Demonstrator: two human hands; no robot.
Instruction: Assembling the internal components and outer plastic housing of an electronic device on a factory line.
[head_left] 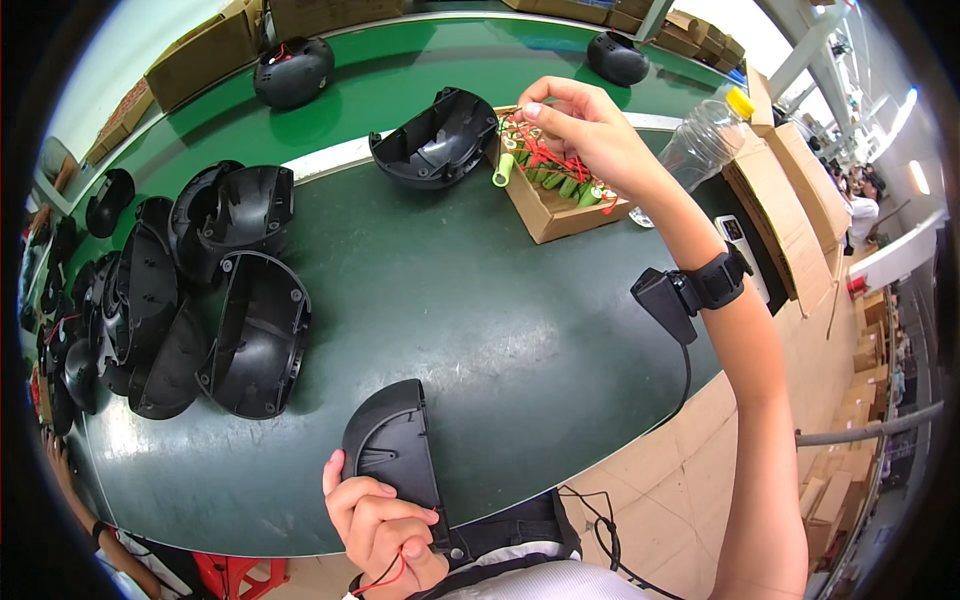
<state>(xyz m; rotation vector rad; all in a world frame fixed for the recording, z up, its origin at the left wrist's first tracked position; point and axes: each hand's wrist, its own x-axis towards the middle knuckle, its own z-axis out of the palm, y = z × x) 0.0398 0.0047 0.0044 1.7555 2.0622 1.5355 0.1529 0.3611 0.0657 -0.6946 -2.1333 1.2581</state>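
My left hand (385,530) is closed around the lower end of a black plastic half-shell (390,440), held at the near table edge. A thin red and a black wire (388,575) run out from beneath its fingers. My right hand (580,125) reaches over a small cardboard box (545,222), thumb and index finger pinched on red wires. Green cylindrical battery cells (565,185) with tangled red leads lie in the box. One light-green cell (503,170) hangs over its left rim. Beside the box sits an open black shell (437,140).
Many black shells (255,330) are heaped at the left. Rounded black housings (293,72) stand on the far green belt. A clear bottle with a yellow cap (700,140) and cartons (790,210) are at the right. Another person's arm (120,555) shows at lower left.
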